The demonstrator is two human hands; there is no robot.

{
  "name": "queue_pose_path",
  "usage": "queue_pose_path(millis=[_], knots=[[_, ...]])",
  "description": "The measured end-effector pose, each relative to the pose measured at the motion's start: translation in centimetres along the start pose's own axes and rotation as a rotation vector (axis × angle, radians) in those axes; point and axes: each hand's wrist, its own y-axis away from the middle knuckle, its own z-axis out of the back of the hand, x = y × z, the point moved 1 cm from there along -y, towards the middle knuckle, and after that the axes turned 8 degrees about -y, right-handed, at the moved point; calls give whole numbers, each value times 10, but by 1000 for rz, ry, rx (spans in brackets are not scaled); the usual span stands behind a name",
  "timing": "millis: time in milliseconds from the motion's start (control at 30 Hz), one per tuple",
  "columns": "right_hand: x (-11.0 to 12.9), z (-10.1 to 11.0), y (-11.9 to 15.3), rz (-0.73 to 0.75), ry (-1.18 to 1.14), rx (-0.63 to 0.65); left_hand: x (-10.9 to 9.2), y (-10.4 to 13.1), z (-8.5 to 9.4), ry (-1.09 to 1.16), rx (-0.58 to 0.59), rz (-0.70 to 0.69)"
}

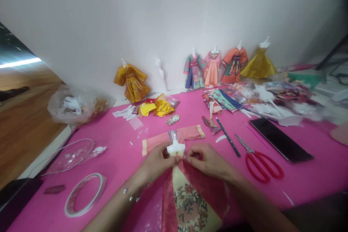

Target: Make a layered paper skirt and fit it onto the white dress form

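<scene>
A small white doll mannequin torso [175, 147] lies on the pink cloth in front of me, inside a long red and cream skirt [190, 199] with a flower print. My left hand [160, 159] grips the skirt's waist on the left side, its thumb across the front. On the other side, the fingertips of my right hand [205, 158] pinch the waistband edge close to that thumb. Just beyond the torso a pink doll jacket [159, 141] with cream cuffs is spread flat, its sleeves stretched out to both sides.
Red-handled scissors [259, 163], a dark pencil [228, 137] and a phone [281, 139] lie to the right. A roll of tape [102, 185] is at left. Dressed mannequins [194, 70] stand against the wall. Fabric pieces and plastic bags [272, 98] are heaped at back right.
</scene>
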Motion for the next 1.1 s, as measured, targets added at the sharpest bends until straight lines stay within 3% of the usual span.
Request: queue_pose_path(millis=[233, 400, 500, 667, 767, 967, 1100], knots=[[15, 6, 22, -171, -114, 42, -28, 24, 6, 71, 200, -70], [32, 15, 33, -78, -68, -63, -29, 29, 14, -43, 282, -120], [33, 16, 34, -51, -131, 26, -38, 34, 19, -144, 346, -121], [19, 4, 28, -147, -573, 304, -59, 40, 20, -183, 447, -133], [8, -5, 26, -185, -646, 402, -63, 40, 17, -203, 518, -135], [-8, -9, 29, -283, -608, 467, -63, 37, 8, -97, 632, 14], [2, -1, 31, -219, -638, 361, -68, 37, 6, -84, 647, 39]])
